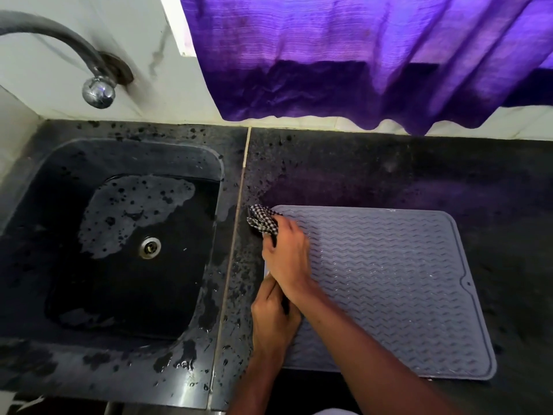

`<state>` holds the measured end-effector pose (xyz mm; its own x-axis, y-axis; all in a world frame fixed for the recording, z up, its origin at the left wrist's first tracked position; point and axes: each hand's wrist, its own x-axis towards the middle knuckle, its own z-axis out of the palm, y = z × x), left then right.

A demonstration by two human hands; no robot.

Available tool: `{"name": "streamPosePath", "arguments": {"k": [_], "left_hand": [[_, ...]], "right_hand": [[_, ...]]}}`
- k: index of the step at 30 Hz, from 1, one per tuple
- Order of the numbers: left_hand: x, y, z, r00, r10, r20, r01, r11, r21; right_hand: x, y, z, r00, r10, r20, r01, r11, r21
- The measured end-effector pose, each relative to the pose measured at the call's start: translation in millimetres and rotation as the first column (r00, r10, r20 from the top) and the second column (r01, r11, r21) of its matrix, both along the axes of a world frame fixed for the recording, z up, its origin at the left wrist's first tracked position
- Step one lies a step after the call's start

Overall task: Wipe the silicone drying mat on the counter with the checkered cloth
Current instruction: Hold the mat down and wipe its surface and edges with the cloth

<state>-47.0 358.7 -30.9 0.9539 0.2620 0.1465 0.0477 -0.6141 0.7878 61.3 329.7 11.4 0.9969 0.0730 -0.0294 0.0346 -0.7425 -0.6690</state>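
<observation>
Your right hand (285, 259) has its fingers curled round the bunched-up checkered cloth (261, 220), pushing it onto the far left corner of the silicone drying mat (389, 280). Your left hand (273, 322) sits at the mat's left edge just nearer you, with its fingers tucked under the right wrist, so I can't tell if they're flat or curled. The mat lies flat on the dark table (389, 169), beside the wet sink (119, 235). A purple curtain (359, 55) hangs behind.
</observation>
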Motion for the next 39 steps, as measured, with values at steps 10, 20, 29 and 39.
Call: {"name": "streamPosePath", "arguments": {"k": [10,20,29,39], "left_hand": [[2,-4,2,0.987,0.072,0.141,-0.078,0.996,0.032],[-3,4,2,0.984,0.123,0.127,-0.099,0.979,-0.176],[0,2,3,0.985,0.097,0.144,-0.076,0.987,-0.144],[-1,-1,10,0.973,0.192,0.131,-0.161,0.963,-0.218]], "right_hand": [[33,-50,19,0.95,-0.248,-0.19,0.299,0.9,0.318],[-6,3,3,0.994,-0.105,-0.016,0.103,0.992,-0.077],[29,-24,19,0.864,-0.246,-0.44,0.435,0.805,0.404],[35,-26,24,0.947,0.045,-0.319,-0.024,0.997,0.068]]}}
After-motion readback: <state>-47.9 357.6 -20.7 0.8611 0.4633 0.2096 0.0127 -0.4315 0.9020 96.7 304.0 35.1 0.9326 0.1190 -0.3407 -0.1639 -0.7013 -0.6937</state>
